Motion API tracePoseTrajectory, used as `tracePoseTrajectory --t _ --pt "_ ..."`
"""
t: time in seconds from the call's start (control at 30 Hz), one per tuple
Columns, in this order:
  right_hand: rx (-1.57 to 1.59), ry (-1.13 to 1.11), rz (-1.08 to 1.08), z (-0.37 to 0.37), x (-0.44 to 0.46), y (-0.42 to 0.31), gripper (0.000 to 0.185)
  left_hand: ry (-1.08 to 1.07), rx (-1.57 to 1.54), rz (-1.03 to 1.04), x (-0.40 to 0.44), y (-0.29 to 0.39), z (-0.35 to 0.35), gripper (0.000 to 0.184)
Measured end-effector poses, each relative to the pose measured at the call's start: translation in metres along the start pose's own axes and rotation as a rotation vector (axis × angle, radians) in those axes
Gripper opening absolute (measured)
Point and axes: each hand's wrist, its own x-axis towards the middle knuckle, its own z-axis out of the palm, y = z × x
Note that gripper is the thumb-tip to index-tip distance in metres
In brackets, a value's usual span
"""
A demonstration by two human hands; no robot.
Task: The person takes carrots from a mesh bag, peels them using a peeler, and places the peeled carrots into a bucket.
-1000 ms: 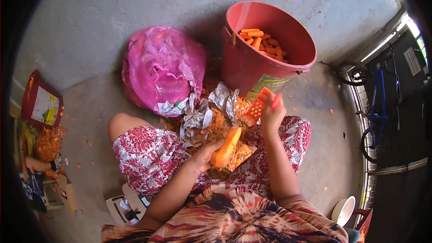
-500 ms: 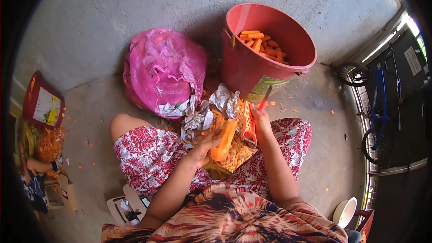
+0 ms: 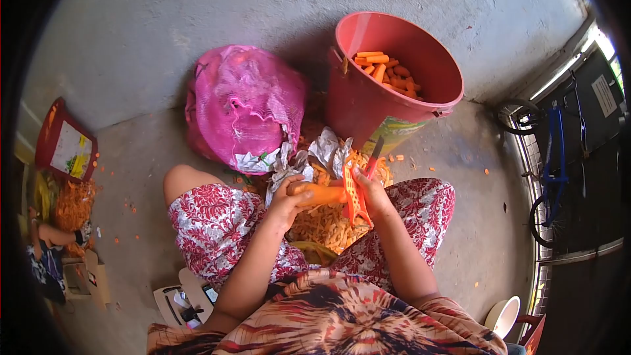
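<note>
My left hand (image 3: 285, 204) curls firmly round a thick orange carrot (image 3: 323, 194), which lies between my hands, long axis crosswise, its free end at the perforated orange-red plastic peeler (image 3: 355, 200) my wrapped right hand (image 3: 373, 194) grips beside a slim red-handled blade (image 3: 372, 167).

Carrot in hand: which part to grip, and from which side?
Probably the left end of the carrot, from the left, where the left hand wraps it. It lies roughly crosswise, and the orange peeler in the right hand stands across its right end, so that side looks blocked.
</note>
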Motion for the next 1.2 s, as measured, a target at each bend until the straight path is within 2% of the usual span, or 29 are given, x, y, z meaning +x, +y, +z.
tracePoseTrajectory --t 0.07,0.17,0.23,0.3,0.33,0.37,0.43,0.47,0.57,0.6,0.7,0.73,0.77,0.83,0.93,1.0,1.07,1.17,1.2 --pt "0.003 -0.063 0.036 -0.002 0.001 0.013 0.029 0.04 -0.234 0.048 0.006 -0.011 -0.006 0.048" --pt "-0.04 -0.167 0.135 0.01 -0.014 0.017 0.033 0.001 -0.387 0.017 0.01 -0.018 -0.007 0.05" --pt "-0.03 -0.209 0.021 0.019 -0.012 0.04 0.031 -0.071 -0.483 -0.099 0.011 -0.021 -0.006 0.042" --pt "0.034 -0.228 0.033 0.02 -0.012 0.037 0.027 -0.157 -0.613 -0.183 0.0 -0.014 0.006 0.034" --pt "0.039 -0.236 0.033 0.015 -0.01 0.031 0.026 -0.049 -0.503 -0.189 0.001 -0.018 0.007 0.036" --pt "0.045 -0.246 0.033 0.011 -0.007 0.025 0.025 -0.062 -0.442 -0.263 -0.002 -0.016 0.009 0.037" --pt "0.166 0.022 -0.112 0.007 0.004 0.016 0.019 -0.088 -0.319 -0.411 -0.011 -0.005 0.017 0.038" --pt "0.097 0.141 -0.213 -0.003 0.013 0.013 0.018 -0.043 -0.222 -0.408 -0.007 -0.015 0.014 0.041" --pt "-0.161 0.442 -0.491 -0.007 0.021 -0.002 0.021 -0.29 -0.336 -0.604 0.0 -0.022 0.0 0.046" --pt "-0.255 0.534 -0.577 -0.006 0.018 -0.005 0.022 -0.268 -0.306 -0.59 -0.003 -0.023 0.006 0.048" --pt "-0.528 0.589 -0.623 0.026 0.006 -0.004 0.02 -0.269 -0.33 -0.623 -0.003 -0.033 0.011 0.043" --pt "-0.582 0.539 -0.746 0.025 0.017 0.01 0.02 -0.314 -0.305 -0.634 -0.005 -0.033 0.011 0.04" --pt "-0.865 0.598 -0.841 0.02 0.018 0.022 0.021 -0.365 -0.298 -0.624 -0.006 -0.035 0.01 0.04" --pt "-0.642 0.589 -0.841 0.027 0.019 0.014 0.014 -0.461 -0.286 -0.599 -0.01 -0.035 0.009 0.038" --pt "-0.701 0.749 -0.572 0.018 0.013 -0.026 0.02 -0.366 -0.173 -0.527 -0.013 -0.031 0.018 0.043" --pt "-0.767 0.805 -0.724 0.004 0.024 -0.018 0.023 -0.281 -0.113 -0.508 -0.011 -0.032 0.021 0.046" --pt "-0.94 0.872 -0.83 -0.018 0.041 -0.008 0.025 -0.36 -0.152 -0.509 -0.011 -0.032 0.019 0.046" --pt "-0.382 0.894 -0.78 -0.081 0.065 -0.029 0.023 -0.444 -0.188 -0.507 -0.025 -0.027 0.013 0.047" --pt "-0.414 0.862 -0.776 -0.071 0.059 -0.032 0.023 -0.468 -0.193 -0.507 -0.028 -0.025 0.012 0.047"
